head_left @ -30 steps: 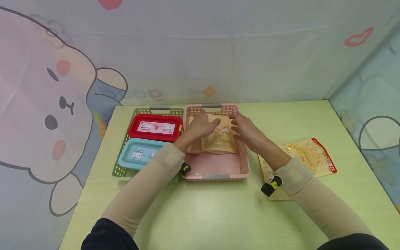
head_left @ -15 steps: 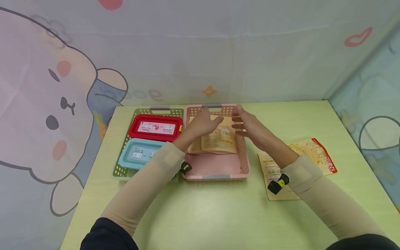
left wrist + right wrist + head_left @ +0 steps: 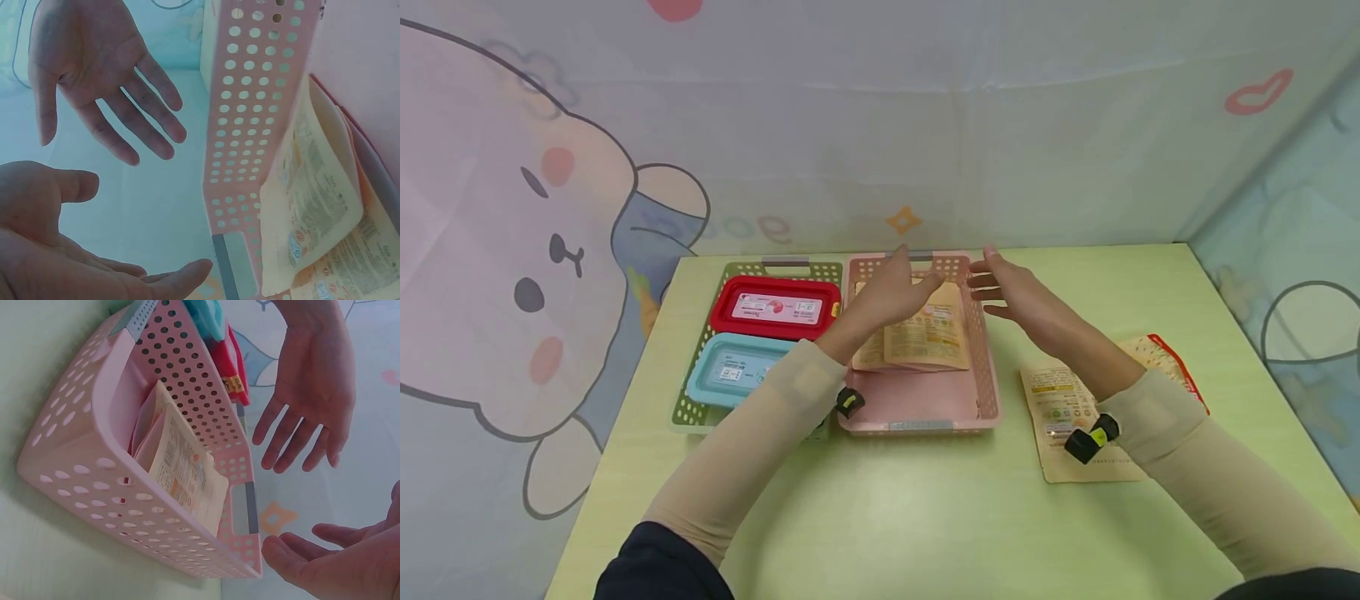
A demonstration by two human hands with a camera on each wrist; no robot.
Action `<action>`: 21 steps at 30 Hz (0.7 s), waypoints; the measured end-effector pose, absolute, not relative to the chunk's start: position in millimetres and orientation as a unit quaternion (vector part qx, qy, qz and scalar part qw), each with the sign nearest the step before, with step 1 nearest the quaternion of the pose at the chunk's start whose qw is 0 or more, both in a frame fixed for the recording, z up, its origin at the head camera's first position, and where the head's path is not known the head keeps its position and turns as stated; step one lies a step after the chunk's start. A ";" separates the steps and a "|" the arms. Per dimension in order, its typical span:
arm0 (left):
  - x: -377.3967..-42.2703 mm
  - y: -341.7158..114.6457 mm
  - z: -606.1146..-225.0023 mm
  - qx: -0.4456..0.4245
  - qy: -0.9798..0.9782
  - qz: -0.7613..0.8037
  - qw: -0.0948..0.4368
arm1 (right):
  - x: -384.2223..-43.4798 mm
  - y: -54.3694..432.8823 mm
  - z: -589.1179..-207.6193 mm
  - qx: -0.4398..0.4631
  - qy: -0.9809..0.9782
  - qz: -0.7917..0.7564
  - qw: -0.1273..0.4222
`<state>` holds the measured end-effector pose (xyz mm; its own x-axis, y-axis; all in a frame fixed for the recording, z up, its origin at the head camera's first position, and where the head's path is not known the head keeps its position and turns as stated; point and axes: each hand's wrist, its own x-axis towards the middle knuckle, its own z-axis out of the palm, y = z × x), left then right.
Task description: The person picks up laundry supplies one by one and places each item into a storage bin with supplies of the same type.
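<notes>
A pink perforated basket (image 3: 917, 404) with grey handles stands at the middle of the table. Inside lie two beige printed pouches (image 3: 927, 343), one overlapping the other, toward the back. Over the basket's back part hovers my left hand (image 3: 891, 293), fingers extended and thumb apart, holding nothing. My right hand (image 3: 1028, 302) is beside the basket's right rim, fingers spread and palm facing the left hand. In the left wrist view both palms show bare above the basket's side. Under my right forearm more beige pouches (image 3: 1060, 408) with a red edge lie on the table, partly hidden.
Left of the pink basket, a green basket (image 3: 681, 412) holds a red-lidded box (image 3: 775, 307) and a light blue-lidded box (image 3: 730, 371). A cartoon-printed cloth (image 3: 820, 133) hangs behind the table (image 3: 910, 517). Each wrist carries a small black camera.
My right hand has moved right, from over the basket's rim to just outside it. The left hand has shifted slightly up and right. The pouches in the basket have stayed put.
</notes>
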<state>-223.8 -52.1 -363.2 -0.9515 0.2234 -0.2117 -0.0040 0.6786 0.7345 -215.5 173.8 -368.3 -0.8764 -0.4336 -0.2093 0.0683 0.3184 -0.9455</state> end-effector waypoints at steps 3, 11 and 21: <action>-223.7 -51.0 -360.1 0.069 0.903 0.398 0.145 | -214.5 176.3 -365.7 -0.119 0.782 -0.570 0.223; -223.2 -50.2 -356.9 0.099 0.901 0.396 0.144 | -213.3 182.6 -359.9 -0.121 0.796 -0.553 0.213; -222.3 -46.5 -353.3 0.133 0.893 0.407 0.134 | -209.5 197.0 -350.8 -0.133 0.810 -0.539 0.187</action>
